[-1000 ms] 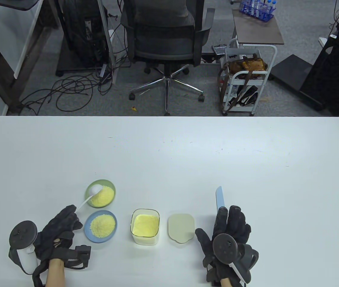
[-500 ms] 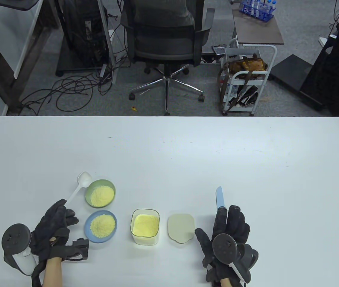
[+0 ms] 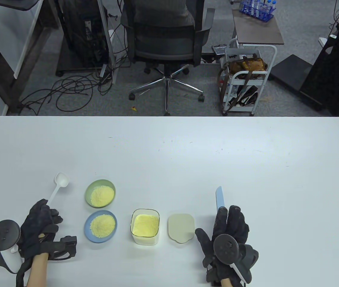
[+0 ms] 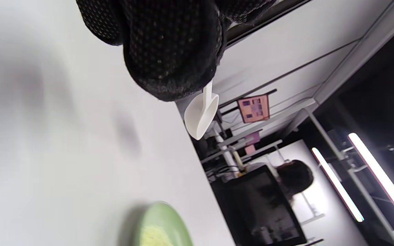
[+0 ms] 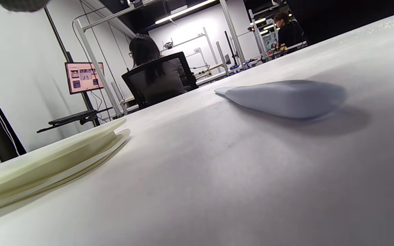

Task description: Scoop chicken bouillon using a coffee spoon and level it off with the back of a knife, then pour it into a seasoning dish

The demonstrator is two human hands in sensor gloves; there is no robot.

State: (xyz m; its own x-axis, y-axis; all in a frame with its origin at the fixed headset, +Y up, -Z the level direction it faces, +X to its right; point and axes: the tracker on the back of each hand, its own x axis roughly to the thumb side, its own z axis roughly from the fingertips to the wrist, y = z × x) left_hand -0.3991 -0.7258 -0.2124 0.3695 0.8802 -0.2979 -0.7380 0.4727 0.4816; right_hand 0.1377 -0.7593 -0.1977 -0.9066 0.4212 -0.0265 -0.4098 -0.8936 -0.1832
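Observation:
My left hand (image 3: 42,221) pinches the handle of the white coffee spoon (image 3: 61,180), left of the green dish (image 3: 91,186). The spoon's bowl (image 4: 200,116) is empty and hangs below my gloved fingers (image 4: 169,51), just above the table. The green dish and the blue dish (image 3: 89,236) each hold a heap of yellow bouillon. A clear container (image 3: 145,239) of bouillon stands to their right. My right hand (image 3: 230,222) lies flat over the handle of the knife, whose light blue blade (image 3: 219,197) (image 5: 286,97) rests on the table.
The container's cream lid (image 3: 181,227) (image 5: 46,160) lies between the container and my right hand. The green dish's rim (image 4: 164,225) shows at the bottom of the left wrist view. An office chair (image 3: 165,36) and a cart (image 3: 248,74) stand beyond the table's far edge.
My left hand lifted the spoon out of the green dish and carried it left; its bowl is now empty over bare table. The right hand and knife have not moved.

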